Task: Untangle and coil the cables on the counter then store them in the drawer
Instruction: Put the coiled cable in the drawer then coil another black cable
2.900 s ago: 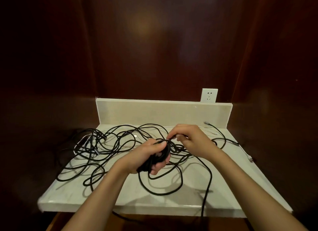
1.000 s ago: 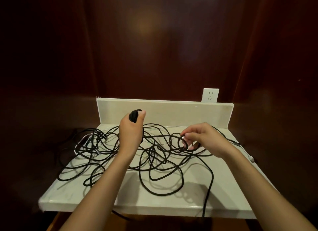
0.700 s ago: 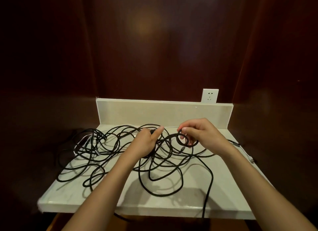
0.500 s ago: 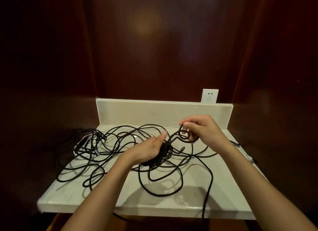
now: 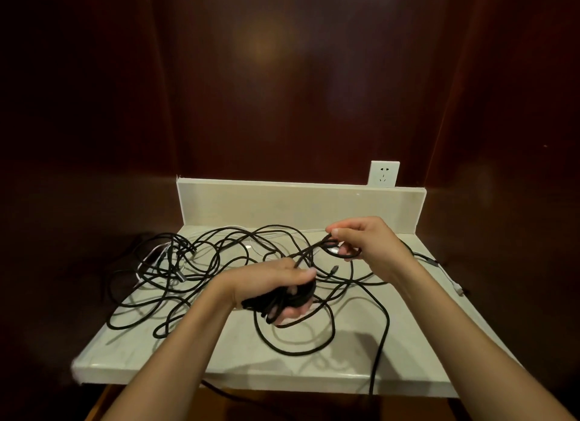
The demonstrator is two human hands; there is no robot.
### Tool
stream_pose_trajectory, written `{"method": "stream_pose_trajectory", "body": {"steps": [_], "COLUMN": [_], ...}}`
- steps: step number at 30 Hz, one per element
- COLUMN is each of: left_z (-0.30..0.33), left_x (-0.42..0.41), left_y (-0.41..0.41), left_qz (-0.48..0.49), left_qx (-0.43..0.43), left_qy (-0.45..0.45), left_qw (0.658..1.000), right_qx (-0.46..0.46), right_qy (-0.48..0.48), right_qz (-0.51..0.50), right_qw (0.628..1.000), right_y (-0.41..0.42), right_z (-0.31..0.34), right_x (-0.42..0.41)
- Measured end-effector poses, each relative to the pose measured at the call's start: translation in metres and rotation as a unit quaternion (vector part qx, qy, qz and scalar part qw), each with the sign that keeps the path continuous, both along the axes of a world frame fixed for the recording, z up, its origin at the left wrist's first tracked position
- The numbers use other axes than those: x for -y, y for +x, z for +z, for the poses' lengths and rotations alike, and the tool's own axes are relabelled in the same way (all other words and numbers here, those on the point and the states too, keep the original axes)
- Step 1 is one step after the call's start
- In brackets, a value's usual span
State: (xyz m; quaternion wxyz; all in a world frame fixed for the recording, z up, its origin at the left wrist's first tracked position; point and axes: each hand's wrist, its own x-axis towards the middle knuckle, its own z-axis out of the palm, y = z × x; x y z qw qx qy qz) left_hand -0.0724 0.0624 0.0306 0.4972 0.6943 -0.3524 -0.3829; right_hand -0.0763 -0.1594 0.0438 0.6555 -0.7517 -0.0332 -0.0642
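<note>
- A coil (image 5: 279, 299) of black cable is being gripped by the left hand (image 5: 270, 282), fingers curled round it, just above the counter (image 5: 238, 354) near its middle.
- A strand running up from the coil is being pinched by the right hand (image 5: 367, 244), thumb and fingers closed on a small loop (image 5: 337, 251).
- Tangled cables (image 5: 188, 263) are being left spread over the counter's left and centre; one strand is hanging over the front edge.
- A white cable (image 5: 445, 271) is lying at the right edge.
- A socket (image 5: 384, 174) is seen on the wall behind the backsplash (image 5: 282, 204).
- The drawer is not being shown.
</note>
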Motion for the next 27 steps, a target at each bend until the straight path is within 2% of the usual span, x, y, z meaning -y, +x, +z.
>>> {"method": "stream_pose_trajectory", "body": {"steps": [5,8,10,15,18,23,25,27], "left_z": [-0.001,0.004,0.007,0.008,0.007,0.005,0.007,0.009], "left_x": [-0.003,0.002,0.003,-0.005,-0.005,-0.006,-0.008,-0.010], "left_y": [0.001,-0.004,-0.007,-0.011,-0.014,-0.021,-0.023,-0.023], "left_qz": [0.099,0.152,0.173,0.195,0.204,0.183,0.170,0.167], "left_qx": [-0.118,-0.122,-0.140,-0.126,-0.079,-0.024,-0.027,-0.029], "left_qy": [-0.095,-0.085,-0.078,-0.048,-0.019,0.047,0.038,0.025], "left_qw": [0.984,0.977,0.972,0.972,0.976,0.982,0.984,0.985], "right_qx": [-0.026,-0.066,-0.079,-0.055,-0.001,0.041,0.025,0.008], "right_qy": [0.144,0.252,0.269,0.268,0.203,0.035,0.033,0.071], "right_qz": [0.095,0.150,0.184,0.235,0.244,0.123,0.090,0.084], "right_qw": [0.985,0.954,0.942,0.933,0.948,0.991,0.995,0.994], "right_y": [-0.002,-0.003,-0.002,0.000,-0.001,-0.003,-0.002,-0.003], "right_z": [-0.002,-0.002,-0.004,-0.010,-0.010,0.002,0.004,0.004], "right_x": [-0.008,-0.029,-0.037,-0.041,-0.050,-0.069,-0.069,-0.067]}}
